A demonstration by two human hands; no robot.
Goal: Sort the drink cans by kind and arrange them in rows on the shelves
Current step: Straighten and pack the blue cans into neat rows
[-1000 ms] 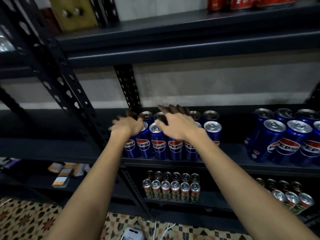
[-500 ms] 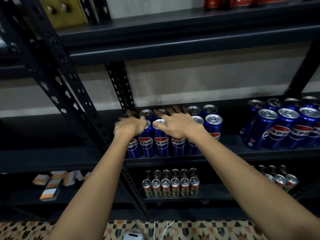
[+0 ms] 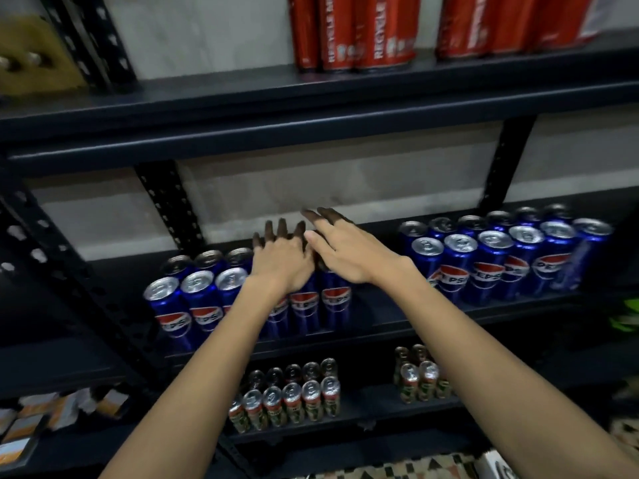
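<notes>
Two rows of blue Pepsi cans (image 3: pixel 202 300) stand at the left of the middle shelf (image 3: pixel 387 326). My left hand (image 3: pixel 281 259) lies flat over the tops of the right-hand cans of that group, fingers straight and reaching to the back. My right hand (image 3: pixel 349 252) hovers beside it with fingers spread, over the group's right end and touching the left hand. A second group of Pepsi cans (image 3: pixel 501 257) stands further right on the same shelf. Red cans (image 3: pixel 356 29) stand on the upper shelf. Small green-and-red cans (image 3: pixel 292 397) fill the lower shelf.
Black perforated uprights (image 3: pixel 166 205) frame the shelves. A second small cluster of green cans (image 3: pixel 420 378) sits on the lower shelf to the right. Small orange and white packets (image 3: pixel 52 413) lie on a low shelf at the left. A patterned floor (image 3: pixel 397 473) shows below.
Both hands have slid right along the left Pepsi group, uncovering its left cans. Their fingers are now straighter. The camera has tilted up and right, bringing the red cans into view.
</notes>
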